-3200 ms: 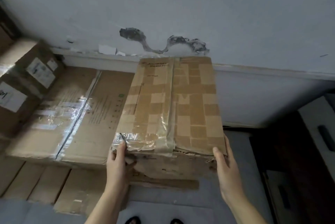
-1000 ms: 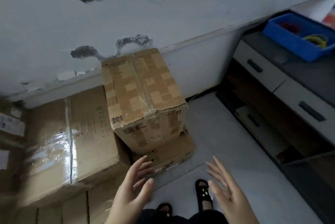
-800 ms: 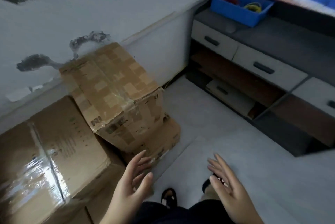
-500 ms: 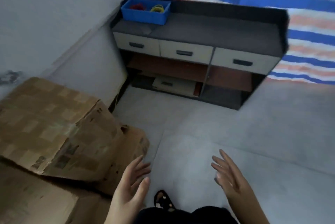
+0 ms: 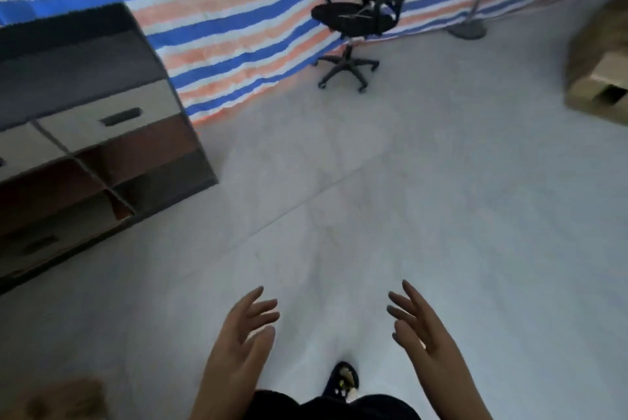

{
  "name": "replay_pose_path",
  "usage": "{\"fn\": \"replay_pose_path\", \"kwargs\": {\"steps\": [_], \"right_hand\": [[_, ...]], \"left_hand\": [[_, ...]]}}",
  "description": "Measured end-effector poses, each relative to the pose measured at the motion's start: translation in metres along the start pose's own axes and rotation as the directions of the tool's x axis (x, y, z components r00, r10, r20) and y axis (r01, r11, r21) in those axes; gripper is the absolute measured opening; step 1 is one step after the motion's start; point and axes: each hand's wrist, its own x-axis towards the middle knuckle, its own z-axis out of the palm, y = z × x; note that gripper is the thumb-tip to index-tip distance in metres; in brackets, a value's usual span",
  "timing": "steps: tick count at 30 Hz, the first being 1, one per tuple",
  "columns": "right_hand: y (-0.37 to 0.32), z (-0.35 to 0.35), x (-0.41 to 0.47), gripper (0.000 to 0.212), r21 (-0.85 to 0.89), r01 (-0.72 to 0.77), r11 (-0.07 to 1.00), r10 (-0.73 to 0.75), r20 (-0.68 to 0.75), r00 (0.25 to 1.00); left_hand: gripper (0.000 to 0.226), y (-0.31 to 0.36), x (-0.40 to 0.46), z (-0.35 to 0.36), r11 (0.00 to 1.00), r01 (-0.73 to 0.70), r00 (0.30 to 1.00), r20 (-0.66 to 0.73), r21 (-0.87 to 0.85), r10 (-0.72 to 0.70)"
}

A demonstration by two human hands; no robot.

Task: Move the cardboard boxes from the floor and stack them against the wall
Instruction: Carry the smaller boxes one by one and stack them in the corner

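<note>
Both hands empty. Left hand (image 5: pixel 243 334) and right hand (image 5: pixel 419 328) are held out in front at low centre of view, fingers straight and spread, palms turned toward each other, well apart, touching nothing.

Task things in view: one cardboard box (image 5: pixel 598 66) on the floor (image 5: pixel 373 199), far right edge, partly cut off by the frame and blurred. It looks to have an opening or flap on its near face; cannot tell more. It sits well apart from both hands. A tan blurred patch at lower left corner may be another box; too smeared to say.

Other items: drawer cabinet (image 5: pixel 85 134) at left, striped tarp (image 5: pixel 221 29) along the back, office chair (image 5: pixel 356 19) in front of the tarp, a stand base (image 5: pixel 467 30) to its right. One shoe (image 5: pixel 345 382) shows between the forearms.

Progress, as judged: no stack is visible here, so the count of boxes already placed cannot be read off. At least one box remains on the floor, so the task is not finished. Hands are free and posed for a two-handed pickup.

Next, likely: cross the open floor to the right-hand box, take it by opposite sides, carry it to the wall.

Risk: if that near face is open, contents could spill when lifted.
</note>
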Motion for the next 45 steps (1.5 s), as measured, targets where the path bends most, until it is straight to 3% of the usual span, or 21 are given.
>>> {"fn": "replay_pose_path", "kwargs": {"steps": [4,7,10,14,25,31,34,36,38,39,42,45], "right_hand": [[0.013,-0.066,-0.003,0.051,0.071,-0.043,0.997,0.057,-0.213,0.975],[0.020,-0.101,0.001,0.059,0.129,-0.071,0.989,0.112,-0.348,0.931],[0.022,-0.123,0.014,0.066,0.187,-0.079,0.979,0.155,-0.434,0.887],[0.021,-0.157,0.053,0.056,0.247,-0.076,0.966,0.195,-0.506,0.840],[-0.028,-0.259,0.246,0.064,0.270,0.017,0.963,0.171,-0.657,0.734],[-0.041,-0.319,0.322,0.062,0.310,0.013,0.951,0.214,-0.685,0.696],[-0.038,-0.359,0.357,0.042,0.372,0.045,0.927,0.246,-0.694,0.677],[-0.038,-0.391,0.383,0.046,0.399,0.044,0.916,0.263,-0.681,0.683],[-0.039,-0.430,0.412,0.037,0.415,0.047,0.909,0.277,-0.683,0.676],[-0.037,-0.453,0.427,0.034,0.403,0.051,0.914,0.268,-0.692,0.670],[-0.037,-0.529,0.466,0.041,0.342,0.042,0.939,0.233,-0.718,0.656],[-0.049,-0.604,0.509,0.056,0.272,0.018,0.962,0.191,-0.720,0.667]], "left_hand": [[0.039,0.008,0.026,0.071,0.998,-0.023,0.980,0.196,0.052,0.013],[0.043,0.015,0.054,0.119,0.994,-0.043,0.945,0.326,0.101,0.008],[0.053,0.023,0.079,0.156,0.989,-0.068,0.906,0.423,0.132,0.006],[0.040,0.035,0.126,0.218,0.983,-0.093,0.840,0.543,0.157,-0.007],[0.046,0.090,0.320,0.401,0.975,-0.179,0.730,0.682,0.130,0.043],[0.046,0.092,0.393,0.498,0.967,-0.150,0.663,0.746,0.204,-0.054],[0.049,0.089,0.425,0.551,0.967,-0.128,0.659,0.747,0.220,-0.083],[0.054,0.086,0.446,0.592,0.969,-0.117,0.642,0.761,0.218,-0.094],[0.071,0.087,0.463,0.639,0.966,-0.128,0.651,0.754,0.223,-0.087],[0.068,0.089,0.470,0.665,0.968,-0.130,0.657,0.750,0.215,-0.078],[0.047,0.095,0.481,0.743,0.969,-0.135,0.650,0.757,0.205,-0.070],[0.054,0.108,0.500,0.823,0.974,-0.124,0.674,0.736,0.192,-0.059]]}}
